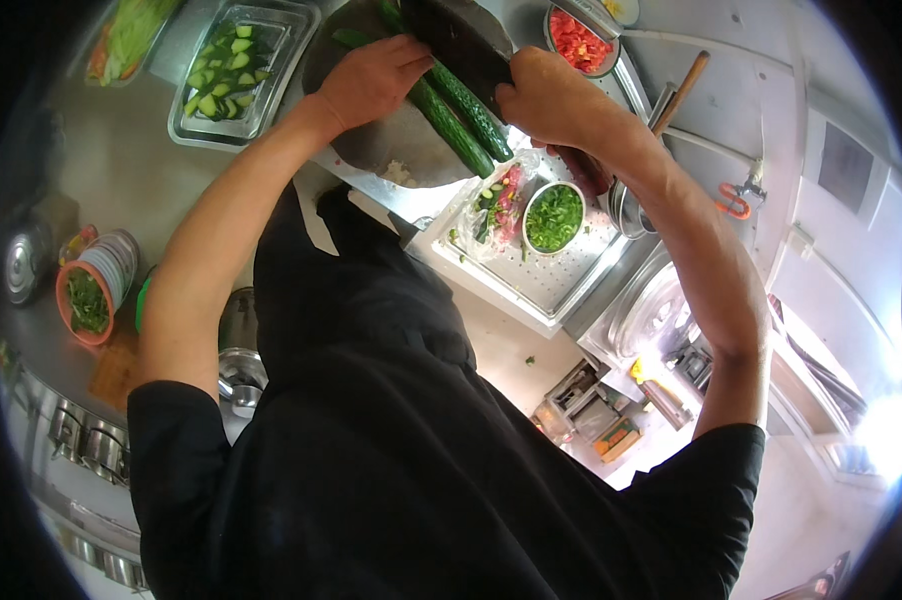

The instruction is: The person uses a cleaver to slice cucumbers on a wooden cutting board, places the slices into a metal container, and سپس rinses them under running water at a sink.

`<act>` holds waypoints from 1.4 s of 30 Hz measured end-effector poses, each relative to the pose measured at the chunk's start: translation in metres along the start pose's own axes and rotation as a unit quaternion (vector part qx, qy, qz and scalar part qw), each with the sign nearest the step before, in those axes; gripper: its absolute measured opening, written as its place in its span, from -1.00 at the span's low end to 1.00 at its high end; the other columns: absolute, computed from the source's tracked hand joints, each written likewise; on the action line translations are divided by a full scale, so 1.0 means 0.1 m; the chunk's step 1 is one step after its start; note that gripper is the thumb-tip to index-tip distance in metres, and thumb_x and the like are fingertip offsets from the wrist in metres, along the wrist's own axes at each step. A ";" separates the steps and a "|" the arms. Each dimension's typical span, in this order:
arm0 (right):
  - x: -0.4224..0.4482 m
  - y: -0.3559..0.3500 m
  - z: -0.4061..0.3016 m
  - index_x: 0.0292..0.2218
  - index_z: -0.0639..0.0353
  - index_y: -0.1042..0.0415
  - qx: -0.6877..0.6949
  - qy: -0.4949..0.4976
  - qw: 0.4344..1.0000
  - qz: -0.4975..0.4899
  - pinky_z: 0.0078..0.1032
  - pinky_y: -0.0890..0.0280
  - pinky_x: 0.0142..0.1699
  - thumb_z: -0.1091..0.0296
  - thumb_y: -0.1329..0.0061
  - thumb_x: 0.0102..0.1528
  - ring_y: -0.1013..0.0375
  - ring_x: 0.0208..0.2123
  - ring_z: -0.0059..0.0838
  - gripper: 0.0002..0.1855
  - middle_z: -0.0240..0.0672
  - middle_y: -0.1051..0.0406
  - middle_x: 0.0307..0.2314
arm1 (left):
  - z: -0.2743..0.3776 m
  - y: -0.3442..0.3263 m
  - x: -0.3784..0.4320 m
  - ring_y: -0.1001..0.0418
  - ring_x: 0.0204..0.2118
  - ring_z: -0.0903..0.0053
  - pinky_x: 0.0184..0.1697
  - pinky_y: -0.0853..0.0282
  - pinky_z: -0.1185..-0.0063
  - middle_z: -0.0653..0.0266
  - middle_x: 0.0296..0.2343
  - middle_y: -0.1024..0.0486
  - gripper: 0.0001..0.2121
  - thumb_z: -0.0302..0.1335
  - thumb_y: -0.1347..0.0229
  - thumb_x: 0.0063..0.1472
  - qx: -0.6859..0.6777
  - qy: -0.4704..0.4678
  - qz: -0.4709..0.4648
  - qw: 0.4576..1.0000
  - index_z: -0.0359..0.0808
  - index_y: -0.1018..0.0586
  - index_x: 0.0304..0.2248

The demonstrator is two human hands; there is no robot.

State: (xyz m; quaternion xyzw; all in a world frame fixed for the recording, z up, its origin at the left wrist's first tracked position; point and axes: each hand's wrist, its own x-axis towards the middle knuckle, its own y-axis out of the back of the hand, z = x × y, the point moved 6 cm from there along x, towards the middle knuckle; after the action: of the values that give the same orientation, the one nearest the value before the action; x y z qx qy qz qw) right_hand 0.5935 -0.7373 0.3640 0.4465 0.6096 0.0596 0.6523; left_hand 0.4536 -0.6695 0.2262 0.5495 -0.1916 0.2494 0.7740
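Note:
Two long green cucumbers (455, 127) lie side by side across a round, worn chopping board (391, 146). My left hand (376, 79) rests over their upper part, its fingertips bent down against them; the hand covers that stretch of the cucumbers. On the other side, my right hand (545, 97) grips the handle of a cleaver (455, 41). Its broad dark blade is just beyond the cucumbers, over the board; whether it touches them I cannot tell. Left of the board, a clear rectangular tray (179, 124) contains cut cucumber chunks (222, 86).
Right of the board is a bowl of chopped red pieces (580, 45). Nearer me, a perforated metal tray (563, 277) bears a bowl of chopped greens (554, 217) and a plastic bag of scraps (500, 199). An orange-rimmed container of greens (87, 304) stands at far left.

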 end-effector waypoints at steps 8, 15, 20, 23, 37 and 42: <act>-0.20 -0.16 0.13 -0.40 0.47 -0.56 -0.068 0.053 0.996 0.029 -0.10 -0.49 -0.11 0.36 0.06 0.13 -0.59 -0.30 0.17 -0.71 0.24 -0.52 -0.43 | 0.00 0.03 -0.01 -0.52 0.02 0.30 0.05 -0.50 0.46 0.19 -0.10 -0.57 -0.73 -0.58 -0.15 0.16 -0.022 -0.004 0.003 1.000 -0.34 -0.65 -0.12; -0.17 -0.19 0.23 -0.40 0.53 -0.49 -0.047 0.054 0.995 0.065 -0.04 -0.44 -0.15 0.29 0.07 0.22 -0.56 -0.33 0.21 -0.63 0.29 -0.48 -0.46 | 0.02 0.02 -0.01 -0.52 -0.01 0.31 0.03 -0.51 0.46 0.20 -0.11 -0.58 -0.73 -0.60 -0.15 0.14 -0.017 -0.001 0.016 1.000 -0.35 -0.65 -0.14; -0.25 -0.26 0.24 -0.40 0.50 -0.51 -0.117 0.150 0.980 0.059 -0.04 -0.44 -0.15 0.31 0.06 0.21 -0.55 -0.33 0.25 -0.66 0.29 -0.49 -0.47 | 0.55 -0.15 0.04 -0.51 0.03 0.31 0.09 -0.48 0.45 0.21 -0.05 -0.56 -0.69 -0.52 -0.11 0.15 -0.016 -0.043 -0.027 0.999 -0.33 -0.63 -0.09; -0.18 -0.32 0.32 -0.40 0.50 -0.51 -0.067 0.103 0.990 0.062 -0.03 -0.44 -0.14 0.31 0.05 0.21 -0.53 -0.33 0.28 -0.66 0.29 -0.48 -0.47 | 0.53 -0.20 0.01 -0.50 0.05 0.32 0.12 -0.46 0.45 0.21 -0.03 -0.55 -0.68 -0.51 -0.10 0.16 -0.026 -0.008 -0.037 0.999 -0.31 -0.63 -0.08; -0.54 -0.66 0.89 -0.41 0.51 -0.49 -0.081 0.109 0.990 0.033 0.01 -0.42 -0.14 0.27 0.08 0.24 -0.52 -0.32 0.31 -0.62 0.32 -0.48 -0.47 | 0.52 -0.23 0.06 -0.48 0.02 0.34 0.07 -0.46 0.49 0.24 -0.08 -0.56 -0.72 -0.55 -0.13 0.15 -0.037 0.000 -0.049 0.998 -0.34 -0.64 -0.12; -0.83 -0.98 1.35 -0.35 0.48 -0.47 0.008 0.005 0.999 0.043 0.03 -0.41 -0.18 0.25 0.06 0.25 -0.51 -0.35 0.31 -0.64 0.32 -0.46 -0.50 | 0.55 -0.20 0.06 -0.48 0.01 0.34 0.05 -0.46 0.47 0.24 -0.12 -0.54 -0.74 -0.58 -0.15 0.14 -0.042 0.005 -0.044 0.998 -0.36 -0.62 -0.14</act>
State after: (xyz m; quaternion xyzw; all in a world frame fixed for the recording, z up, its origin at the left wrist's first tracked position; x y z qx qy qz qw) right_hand 0.6417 -0.9160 0.3416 0.4770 0.5935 0.0847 0.6427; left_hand 0.4693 -0.7258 0.2323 0.5231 -0.1734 0.2099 0.8076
